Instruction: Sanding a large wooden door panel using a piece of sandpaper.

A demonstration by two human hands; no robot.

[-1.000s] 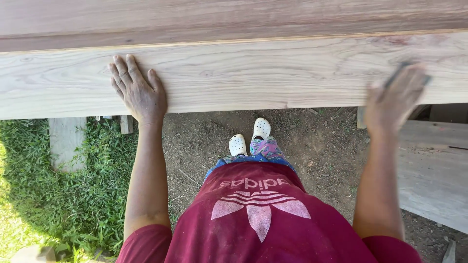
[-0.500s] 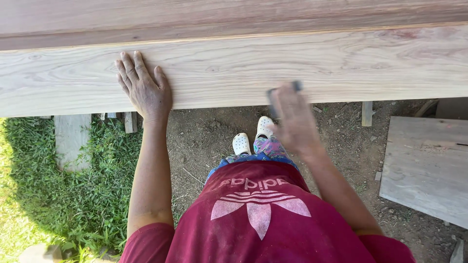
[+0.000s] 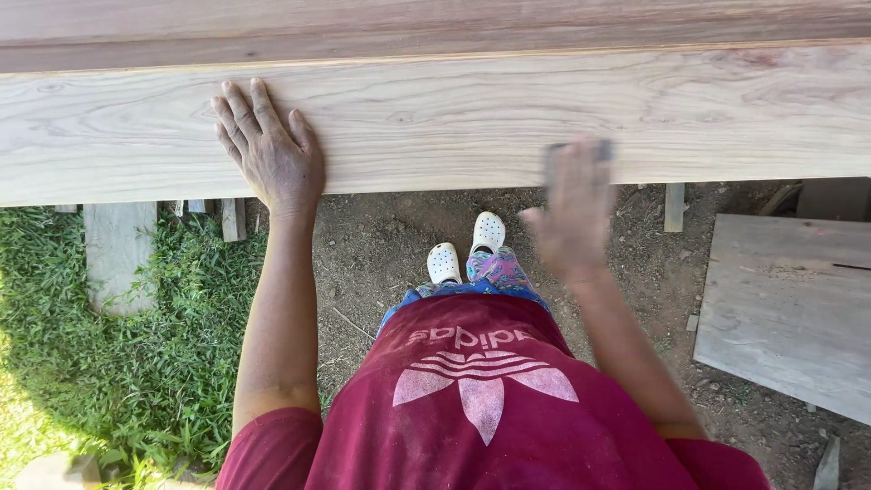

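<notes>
**Two hands on a pale plank**

The left hand (image 3: 272,154) lies open and flat, fingers spread, on the pale wooden plank (image 3: 454,118) near its near edge. The right hand (image 3: 573,207) is blurred at that same edge, apparently closed over a small dark sanding block (image 3: 581,150), though blur hides the grip. Below are dirt ground (image 3: 381,245) and grass (image 3: 109,363).

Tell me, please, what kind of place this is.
Probably an outdoor woodworking spot in a yard: a long pale planed wooden plank lies raised over bare brown dirt ground, with green grass beside it and a grey flat wooden board nearby.
</notes>
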